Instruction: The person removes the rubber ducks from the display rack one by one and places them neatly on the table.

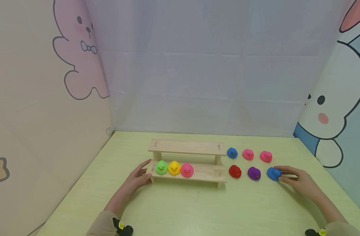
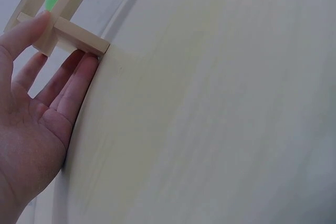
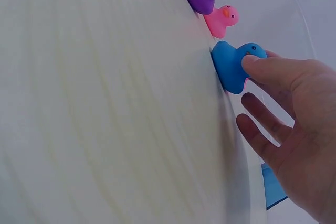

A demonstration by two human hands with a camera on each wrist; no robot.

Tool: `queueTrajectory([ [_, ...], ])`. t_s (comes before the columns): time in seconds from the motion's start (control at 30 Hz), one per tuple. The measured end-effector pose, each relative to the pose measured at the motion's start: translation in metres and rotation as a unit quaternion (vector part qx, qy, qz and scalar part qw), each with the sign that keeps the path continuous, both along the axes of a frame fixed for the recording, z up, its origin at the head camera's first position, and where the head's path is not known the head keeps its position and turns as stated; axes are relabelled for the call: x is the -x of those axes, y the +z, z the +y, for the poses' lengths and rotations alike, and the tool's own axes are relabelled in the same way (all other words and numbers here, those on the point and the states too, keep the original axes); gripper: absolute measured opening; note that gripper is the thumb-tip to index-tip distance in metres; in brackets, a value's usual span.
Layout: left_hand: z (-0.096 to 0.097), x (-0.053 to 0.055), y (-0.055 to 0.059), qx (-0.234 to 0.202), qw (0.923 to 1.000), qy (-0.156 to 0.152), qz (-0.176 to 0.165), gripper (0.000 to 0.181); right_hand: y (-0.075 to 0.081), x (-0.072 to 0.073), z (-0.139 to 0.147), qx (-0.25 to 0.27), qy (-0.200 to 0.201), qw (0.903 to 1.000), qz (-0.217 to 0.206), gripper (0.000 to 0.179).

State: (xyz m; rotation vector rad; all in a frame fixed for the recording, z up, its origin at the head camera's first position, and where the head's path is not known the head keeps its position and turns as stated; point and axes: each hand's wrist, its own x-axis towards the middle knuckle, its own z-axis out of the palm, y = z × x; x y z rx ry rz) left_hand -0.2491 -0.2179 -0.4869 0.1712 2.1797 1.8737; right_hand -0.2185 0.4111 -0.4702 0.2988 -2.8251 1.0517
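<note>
A two-step wooden shelf (image 1: 187, 146) stands on the table, and my left hand (image 1: 138, 175) holds its left end. In the left wrist view, the thumb (image 2: 37, 30) lies against the lower step's edge and the other fingers reach the leg. On that lower step sit a green duck (image 1: 161, 167), a yellow duck (image 1: 174, 167) and a pink duck (image 1: 187, 170). Far right, my right hand (image 1: 300, 182) pinches a blue rubber duck (image 3: 229, 66) between thumb and index finger, low over the table. Its other fingers stay spread, off the duck.
Right of the shelf, the back row has another blue duck (image 1: 232, 153) and two pink ducks, one nearer (image 1: 248, 154) and one farther right (image 1: 266, 156). A red duck (image 1: 235, 171) and a purple duck (image 1: 254, 173) sit in front. Curtains (image 1: 197, 65) surround the table (image 1: 180, 209).
</note>
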Motion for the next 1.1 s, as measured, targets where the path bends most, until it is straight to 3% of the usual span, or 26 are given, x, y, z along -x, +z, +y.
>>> queueTrajectory([
  [0.17, 0.0, 0.0, 0.001, 0.004, 1.0, 0.003, -0.002, 0.071, 0.0, -0.002, 0.001, 0.004, -0.005, 1.0, 0.002, 0.05],
  [0.57, 0.002, -0.001, 0.003, 0.008, 0.9999, 0.007, -0.002, 0.071, 0.01, 0.001, -0.009, 0.013, -0.026, 0.998, 0.056, 0.06],
  [0.73, 0.002, -0.002, 0.002, 0.011, 0.9999, 0.01, -0.004, 0.071, 0.02, 0.003, -0.024, 0.004, -0.041, 0.9973, 0.061, 0.062],
  [1.1, -0.001, 0.0, 0.0, 0.002, 1.0, -0.007, 0.005, 0.071, 0.039, 0.005, -0.069, 0.042, -0.012, 0.9893, 0.139, 0.056],
])
